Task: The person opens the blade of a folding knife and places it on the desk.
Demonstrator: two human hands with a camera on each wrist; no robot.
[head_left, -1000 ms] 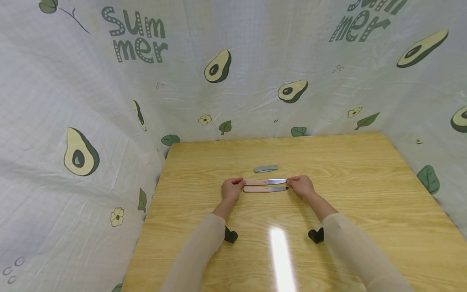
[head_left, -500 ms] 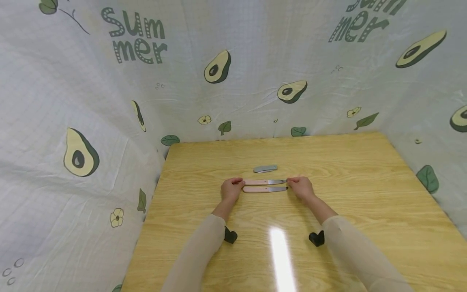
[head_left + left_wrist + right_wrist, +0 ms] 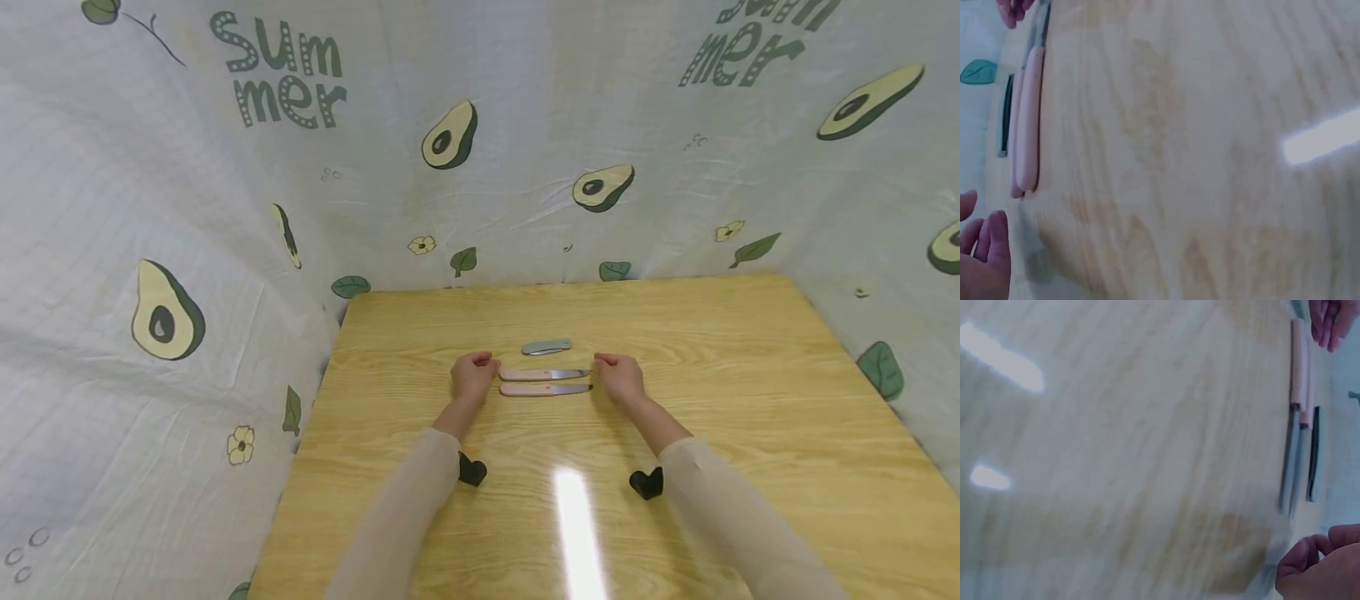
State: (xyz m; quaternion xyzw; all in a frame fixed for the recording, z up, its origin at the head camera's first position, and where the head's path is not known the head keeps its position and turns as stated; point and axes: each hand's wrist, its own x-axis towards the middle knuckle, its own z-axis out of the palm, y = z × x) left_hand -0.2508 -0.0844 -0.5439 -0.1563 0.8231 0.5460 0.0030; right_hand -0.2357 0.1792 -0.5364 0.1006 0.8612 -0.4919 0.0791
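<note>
Two table knives with pink handles lie parallel on the table, blades to the right: a farther pink-handled knife and a nearer pink-handled knife. Just beyond them is a grey folded pocket knife. My left hand hovers by the handle ends, its thumb and fingers apart in the left wrist view and nothing between them. Off the blade tips, my right hand holds nothing, its fingers loosely bent in the right wrist view.
The wooden table carries a bright light reflection in front of the knives. A white cloth printed with avocados and leaves hangs around the back and sides.
Both hands have let go of the farther pink-handled knife's ends and moved slightly away from me, the left also a little leftward. The knives stay in place.
</note>
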